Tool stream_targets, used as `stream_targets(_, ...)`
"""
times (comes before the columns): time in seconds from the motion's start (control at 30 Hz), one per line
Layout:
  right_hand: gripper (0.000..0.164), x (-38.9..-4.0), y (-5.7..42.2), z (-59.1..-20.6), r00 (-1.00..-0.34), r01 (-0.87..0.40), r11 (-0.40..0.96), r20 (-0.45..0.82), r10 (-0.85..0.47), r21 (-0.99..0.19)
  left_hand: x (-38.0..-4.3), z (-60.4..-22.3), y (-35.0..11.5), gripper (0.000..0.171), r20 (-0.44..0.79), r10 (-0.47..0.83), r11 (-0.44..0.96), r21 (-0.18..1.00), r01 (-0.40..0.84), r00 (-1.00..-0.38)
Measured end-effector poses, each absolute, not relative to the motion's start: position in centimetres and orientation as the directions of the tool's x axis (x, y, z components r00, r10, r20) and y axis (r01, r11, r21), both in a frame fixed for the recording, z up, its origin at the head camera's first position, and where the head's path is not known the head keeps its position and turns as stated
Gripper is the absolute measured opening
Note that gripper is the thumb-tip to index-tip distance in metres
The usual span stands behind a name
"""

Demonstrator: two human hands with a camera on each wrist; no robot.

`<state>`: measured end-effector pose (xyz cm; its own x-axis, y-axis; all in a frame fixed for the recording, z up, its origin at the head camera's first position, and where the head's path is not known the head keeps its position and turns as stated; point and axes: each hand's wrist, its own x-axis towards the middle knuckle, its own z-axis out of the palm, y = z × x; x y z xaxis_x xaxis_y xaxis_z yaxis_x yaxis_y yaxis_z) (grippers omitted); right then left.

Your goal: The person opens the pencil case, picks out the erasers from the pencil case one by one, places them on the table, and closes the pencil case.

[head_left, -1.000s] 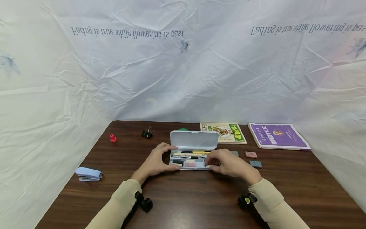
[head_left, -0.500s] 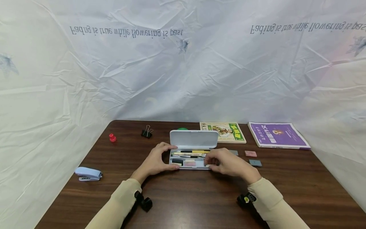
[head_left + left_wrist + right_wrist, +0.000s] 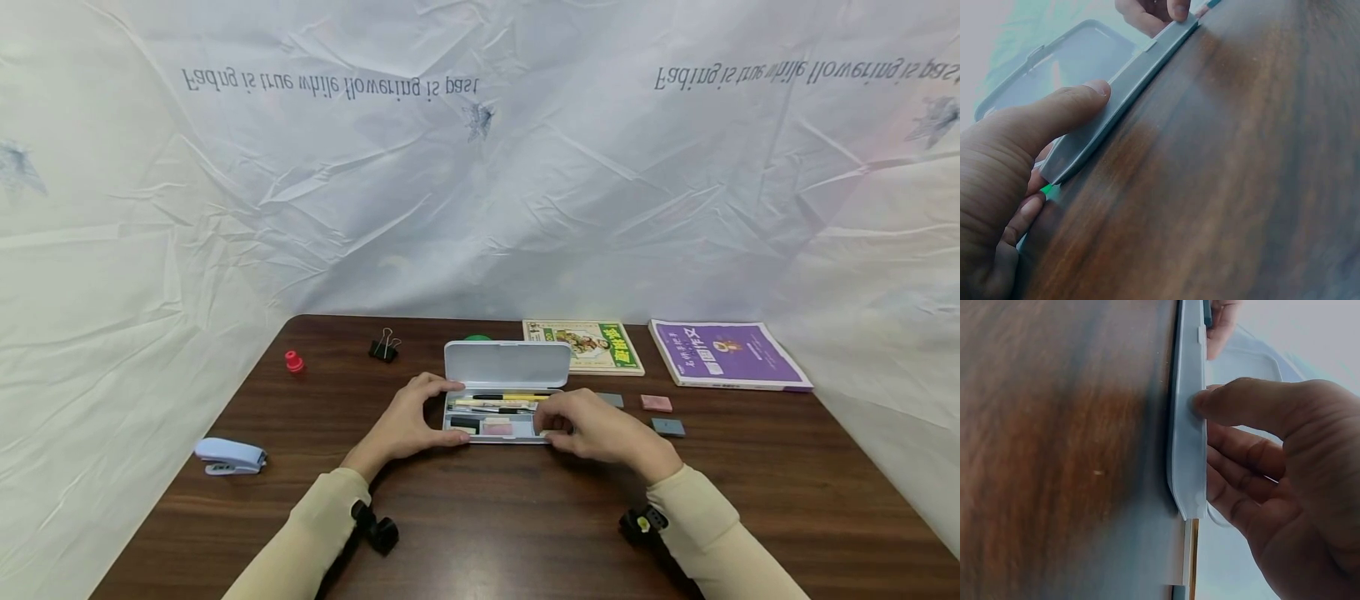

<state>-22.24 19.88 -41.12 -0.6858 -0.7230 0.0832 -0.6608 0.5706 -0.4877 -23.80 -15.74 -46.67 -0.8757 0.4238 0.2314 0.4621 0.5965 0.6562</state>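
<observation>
A pale grey-white pencil case (image 3: 507, 365) lies on the table with its lid raised. Pencils and pens (image 3: 498, 400) fill its back section; a black-and-white eraser (image 3: 465, 426) and a pink-and-white eraser (image 3: 497, 427) lie in front compartments. My left hand (image 3: 405, 421) grips the left end, its thumb on the front wall and fingers behind. At the right end, my right hand (image 3: 600, 425) has curled fingers inside the case; in the right wrist view its thumb (image 3: 1235, 403) presses the front wall from outside. Whatever lies under those fingers is mostly hidden.
Right of the case are a pink block (image 3: 656, 403) and grey blocks (image 3: 667, 427). Behind stand a yellow-green book (image 3: 592, 346), a purple book (image 3: 727, 354) and a partly hidden green object (image 3: 477, 338). Leftward lie a binder clip (image 3: 383, 348), a red piece (image 3: 294, 361) and a stapler (image 3: 230, 457).
Both hands keep their places on the pencil case. Only a slight shift of the whole head view shows; no object has visibly moved on the table.
</observation>
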Motion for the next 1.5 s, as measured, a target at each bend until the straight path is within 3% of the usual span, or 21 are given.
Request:
stream_targets(0.53, 0.018, -22.2, 19.9, -41.1, -0.715, -0.613, 0.565, 0.085, -0.693, -0.552, -23.7, -46.6, -15.8, 0.078, 0.224, 0.423, 0.593, 0.664, 0.455, -0.878)
stream_targets(0.77, 0.023, -22.5, 21.1, -39.9, -0.713, -0.649, 0.511, 0.215, -0.668, -0.564, -23.7, -46.7, -15.8, 0.077, 0.221, 0.419, 0.595, 0.666, 0.45, -0.881)
stream_targets(0.97, 0.02, -22.8, 24.4, -38.1, -0.772, -0.61, 0.531, 0.289, -0.567, -0.588, -23.7, -46.7, -15.8, 0.078, 0.221, 0.421, 0.596, 0.664, 0.452, -0.88)
stream_targets(1.2, 0.017, -22.7, 27.8, -38.0, -0.857, -0.494, 0.672, 0.18, -0.483, -0.551, -23.7, -46.7, -15.8, 0.078, 0.219, 0.423, 0.594, 0.666, 0.451, -0.879)
stream_targets(1.5, 0.018, -23.7, 28.3, -40.7, -0.846, -0.475, 0.709, 0.048, -0.531, -0.522, -23.7, -46.7, -15.8, 0.079, 0.216, 0.423, 0.601, 0.661, 0.45, -0.88)
